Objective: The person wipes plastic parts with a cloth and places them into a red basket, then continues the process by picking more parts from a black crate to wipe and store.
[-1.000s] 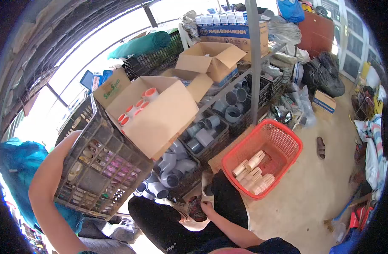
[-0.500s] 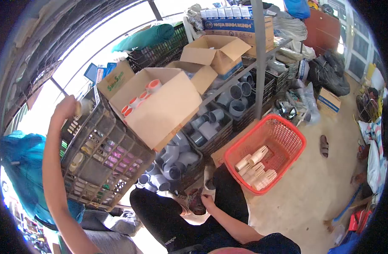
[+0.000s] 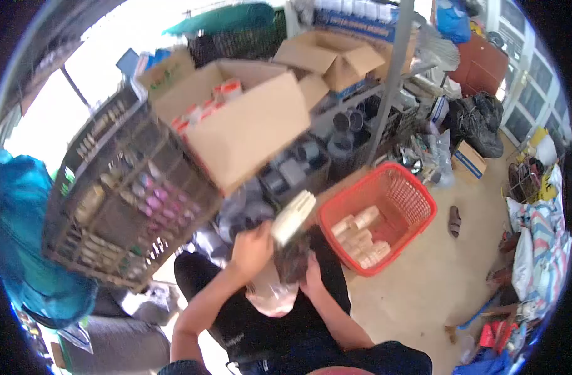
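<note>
My left hand [image 3: 253, 251] is closed around a cream plastic piece with a ribbed, finger-like end [image 3: 293, 217], held above my lap. Beside it, my right hand [image 3: 311, 273] grips the edge of a dark, crumpled thing [image 3: 293, 262], too blurred to name. Pale, shiny material [image 3: 271, 297] lies beneath both hands, between my legs. To the right stands a red plastic basket [image 3: 378, 214] with several similar cream pieces [image 3: 361, 239] lying in its bottom.
A tilted black crate [image 3: 126, 187] with small parts stands at left, beside a cardboard box [image 3: 248, 134] of orange-and-white fittings. Grey pipe fittings [image 3: 286, 175] fill crates behind. A metal post [image 3: 392, 78] rises near the basket; a sandal [image 3: 454, 221] lies on the floor.
My left hand has come from the top of the black crate down to my lap, now with the cream piece in it. My right hand has risen slightly with the dark thing. The view has shifted.
</note>
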Demonstrator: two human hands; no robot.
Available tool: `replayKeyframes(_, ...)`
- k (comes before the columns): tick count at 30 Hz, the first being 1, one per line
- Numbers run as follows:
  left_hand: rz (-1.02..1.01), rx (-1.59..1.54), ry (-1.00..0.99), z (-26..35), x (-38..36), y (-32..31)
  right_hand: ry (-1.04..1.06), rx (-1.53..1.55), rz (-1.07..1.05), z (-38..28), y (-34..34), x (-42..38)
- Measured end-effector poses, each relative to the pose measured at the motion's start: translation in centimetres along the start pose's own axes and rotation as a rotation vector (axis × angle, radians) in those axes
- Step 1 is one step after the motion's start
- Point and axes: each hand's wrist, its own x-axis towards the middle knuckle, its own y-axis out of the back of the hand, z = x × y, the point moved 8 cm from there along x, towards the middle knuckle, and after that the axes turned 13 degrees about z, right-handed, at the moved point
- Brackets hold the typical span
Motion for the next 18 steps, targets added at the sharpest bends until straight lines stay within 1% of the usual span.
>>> replayKeyframes(1, -0.090, 0.078, -0.037, -2.0, -1.6, -4.2, -0.021, 0.024, -0.071, -1.4, -1.4, -0.4)
replayKeyframes(2, -0.246, 0.174, -0.065, -3.1, -2.5, -7.4, -0.029, 0.028, -0.056, -2.6, -2.4, -0.8)
replayKeyframes(3, -0.331, 0.115, -0.042, -3.4, -2.9, -8.7, 0.051, -0.008, -0.077, -3.4, -2.7, 0.1)
replayKeyframes(4, -0.360, 0.113, -0.119, -2.1, -2.8, -8.3, 0.097, -0.016, -0.066, -4.1, -2.8, 0.5)
replayKeyframes(5, -0.328, 0.048, -0.168, -1.4, -3.5, -8.9, 0.069, 0.016, 0.043, -4.1, -2.3, 1.6)
replayKeyframes(6, -0.278, -0.006, -0.231, -0.5, -4.1, -9.2, 0.126, 0.035, 0.012, -5.2, -4.1, 1.6)
replayKeyframes(7, -0.285, -0.020, -0.207, 0.1, -4.8, -9.8, 0.105, 0.029, -0.033, -5.5, -4.8, 3.0)
replayKeyframes(8, -0.233, 0.018, -0.169, 0.2, -4.5, -10.0, 0.140, 0.053, -0.032, -6.7, -6.8, 2.6)
replayKeyframes(9, -0.178, 0.057, -0.133, 0.1, -4.2, -10.1, 0.137, 0.042, -0.027, -7.4, -7.5, 3.9)
replayKeyframes(10, -0.168, 0.055, -0.167, 0.3, -4.2, -10.0, 0.190, 0.071, -0.033, -9.0, -7.7, 4.9)
replayKeyframes(11, -0.175, 0.045, -0.146, 0.2, -4.2, -9.8, 0.237, 0.095, -0.038, -9.8, -7.7, 5.2)
replayKeyframes(13, -0.069, 0.082, -0.178, 0.1, -3.6, -8.8, 0.252, 0.020, -0.056, -9.0, -7.5, 5.9)
replayKeyframes(14, -0.054, 0.086, -0.110, -0.9, -3.5, -8.9, 0.279, -0.033, -0.083, -8.6, -7.7, 6.2)
replayKeyframes(15, -0.053, 0.088, -0.086, -1.9, -3.3, -9.1, 0.299, -0.102, -0.008, -7.4, -7.3, 5.4)
replayKeyframes(17, -0.055, 0.059, 0.052, -4.7, -3.0, -9.3, 0.323, -0.243, 0.021, -4.7, -7.7, 3.5)
replayKeyframes(18, -0.034, 0.056, 0.072, -5.1, -3.0, -9.0, 0.246, -0.254, 0.043, -3.9, -8.6, 2.5)
